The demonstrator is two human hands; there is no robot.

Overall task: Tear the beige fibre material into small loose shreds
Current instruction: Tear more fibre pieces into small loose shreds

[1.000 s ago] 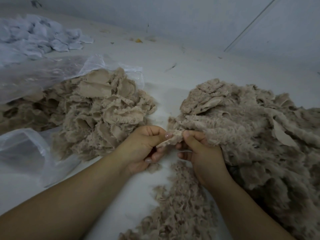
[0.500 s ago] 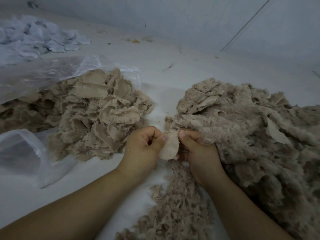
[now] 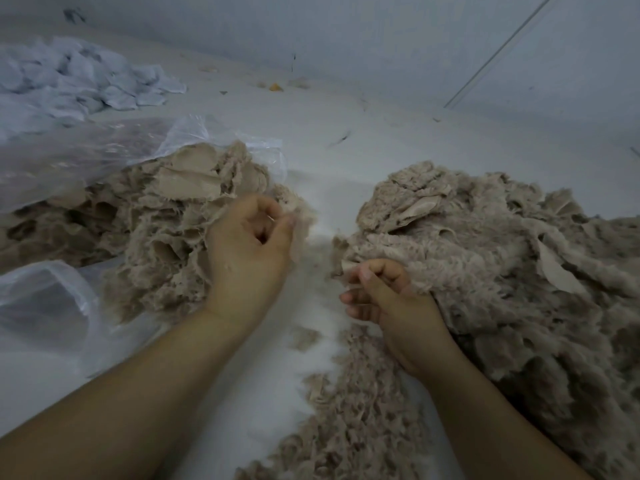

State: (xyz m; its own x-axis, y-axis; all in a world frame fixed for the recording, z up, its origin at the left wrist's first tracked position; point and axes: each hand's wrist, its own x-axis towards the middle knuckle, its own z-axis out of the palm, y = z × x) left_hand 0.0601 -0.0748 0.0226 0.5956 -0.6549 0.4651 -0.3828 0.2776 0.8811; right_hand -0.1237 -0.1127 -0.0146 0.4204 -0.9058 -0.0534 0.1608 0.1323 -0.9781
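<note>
- My left hand (image 3: 247,244) hangs over the near right edge of the left heap of beige fibre material (image 3: 162,230), fingers curled in toward the palm; a pale, blurred scrap (image 3: 299,226) sits right at the thumb and fingertips, and I cannot tell whether I am pinching it or it is loose.
- My right hand (image 3: 384,296) rests at the near left edge of the right heap of beige fibre material (image 3: 502,271), thumb and forefinger pinching a small beige piece (image 3: 346,266) that touches that heap.
- The two hands are apart, with bare white worktop (image 3: 322,174) between them.
- The left heap is made of flat, frayed-edged pieces and lies partly inside a clear plastic bag (image 3: 69,161), whose mouth opens toward the right.
- The right heap is woollier and larger, running off the right side of the view.
- A trail of small loose shreds (image 3: 349,410) lies on the worktop near me, beside my right forearm, and reaches the bottom of the view.
- One little tuft (image 3: 304,337) lies by itself between my wrists.
- Far left, a pile of pale blue-grey pieces (image 3: 79,77) sits well apart from the beige heaps.
- A few tiny bits of debris (image 3: 275,86) lie far off by the wall.
</note>
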